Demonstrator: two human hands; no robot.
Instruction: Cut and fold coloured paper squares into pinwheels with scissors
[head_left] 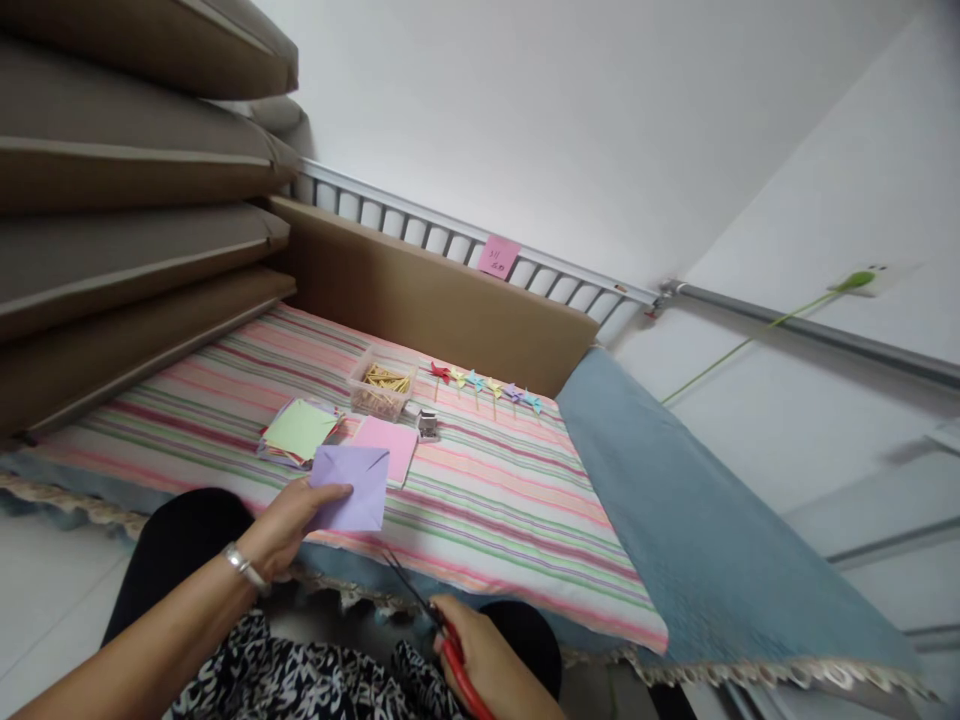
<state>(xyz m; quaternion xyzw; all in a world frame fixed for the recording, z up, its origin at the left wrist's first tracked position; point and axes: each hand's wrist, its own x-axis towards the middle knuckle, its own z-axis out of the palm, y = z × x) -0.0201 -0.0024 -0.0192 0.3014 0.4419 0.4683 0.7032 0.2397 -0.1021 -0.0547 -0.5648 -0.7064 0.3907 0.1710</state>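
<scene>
I've got left hand (289, 525) fingers pinching purple paper (369, 503) over the near edge of the striped cloth (517, 510), right hand (491, 650) fingers wrapped around red scissors (454, 658) nearby; if either hand drifts, the scissors could nick it.

Operator: From where does the head view look?

Technician: From the person's head, above and just short of the near edge of the striped cloth (517, 510). The patterned garment (300, 675) appears below that edge, close to the lens

Operator: Specify the facing.

Technician: Forward and down, across the cloth. Coverage reaches the tan board (427, 290) and white wall (525, 110) beyond its far edge. In frame, that edge slopes down to the right

Operator: State the range.

Technician: Close. The left hand (292, 515) and right hand (480, 640), about the cloth's near edge, precede its middle in depth; stacked cushions (135, 245) bound coverage left of it
</scene>
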